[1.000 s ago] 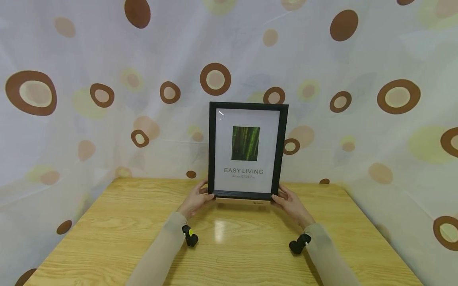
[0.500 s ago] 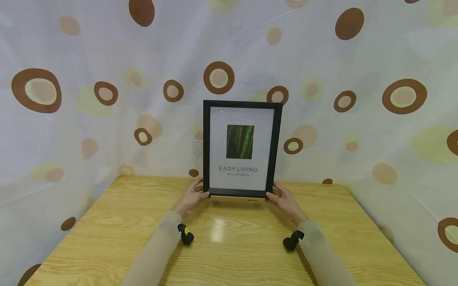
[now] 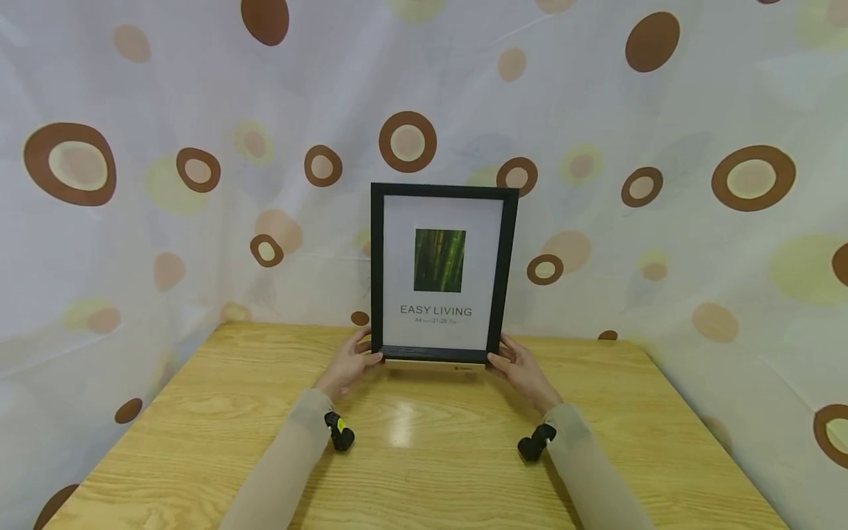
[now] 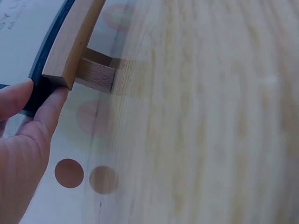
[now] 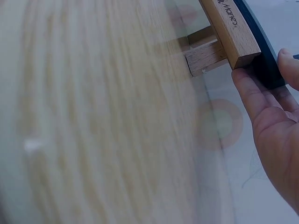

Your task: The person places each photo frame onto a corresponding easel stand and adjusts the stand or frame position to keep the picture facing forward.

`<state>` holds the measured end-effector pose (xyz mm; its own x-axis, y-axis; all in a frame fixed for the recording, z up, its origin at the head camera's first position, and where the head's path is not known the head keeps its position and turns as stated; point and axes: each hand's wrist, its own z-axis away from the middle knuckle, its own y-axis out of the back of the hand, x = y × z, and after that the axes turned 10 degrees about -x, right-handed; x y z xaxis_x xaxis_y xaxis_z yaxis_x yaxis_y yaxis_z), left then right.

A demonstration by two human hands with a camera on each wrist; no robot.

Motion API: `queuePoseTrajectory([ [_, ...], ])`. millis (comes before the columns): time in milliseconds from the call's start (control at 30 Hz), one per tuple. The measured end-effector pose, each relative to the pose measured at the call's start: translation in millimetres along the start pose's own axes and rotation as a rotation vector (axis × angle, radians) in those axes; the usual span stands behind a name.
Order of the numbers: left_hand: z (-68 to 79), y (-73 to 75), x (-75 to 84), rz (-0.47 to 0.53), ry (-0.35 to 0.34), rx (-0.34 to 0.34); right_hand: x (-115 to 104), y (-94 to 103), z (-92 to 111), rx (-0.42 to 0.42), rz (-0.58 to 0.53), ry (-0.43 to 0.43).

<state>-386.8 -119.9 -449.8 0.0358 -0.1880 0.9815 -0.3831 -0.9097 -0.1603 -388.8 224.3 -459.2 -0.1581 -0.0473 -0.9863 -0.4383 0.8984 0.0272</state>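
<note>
A black picture frame [image 3: 437, 352] stands nearly upright in the middle of the head view. Behind its clear front is a white sheet with a green bamboo picture and the words "EASY LIVING". Its bottom edge rests on a light wooden stand [image 3: 430, 365], whose short legs [image 4: 96, 74] meet the table in the left wrist view. My left hand [image 3: 347, 368] holds the lower left corner, thumb in front and fingers behind and under. At the lower right corner, my right hand [image 3: 525, 374] grips in the same way, its fingers touching the stand's end [image 5: 246, 60] in the right wrist view.
A wood-grain table [image 3: 411, 471] spreads under both arms. White sheeting with brown and yellow dots [image 3: 450, 81] hangs behind it and along both sides, close behind the frame. Each wrist carries a small black camera [image 3: 341, 434].
Both hands and the frame on its stand have shifted a little to the left along the table. The grip at both corners has stayed the same. The head view has moved slightly.
</note>
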Motion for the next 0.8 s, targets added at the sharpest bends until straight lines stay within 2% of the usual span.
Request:
queuePoseTrajectory([
  [300,-1.6,0.3,0.9,-0.002,0.002,-0.007,-3.4,-1.0,1.6,-0.027,0.035,0.036],
  [567,-1.4,3.8,0.6,-0.011,-0.014,-0.028,-4.4,-2.8,-0.2,-0.011,0.059,0.015],
  [800,3.8,6.7,1.7,-0.031,0.011,-0.053,-4.1,-1.0,4.0,-0.003,0.1,-0.012],
])
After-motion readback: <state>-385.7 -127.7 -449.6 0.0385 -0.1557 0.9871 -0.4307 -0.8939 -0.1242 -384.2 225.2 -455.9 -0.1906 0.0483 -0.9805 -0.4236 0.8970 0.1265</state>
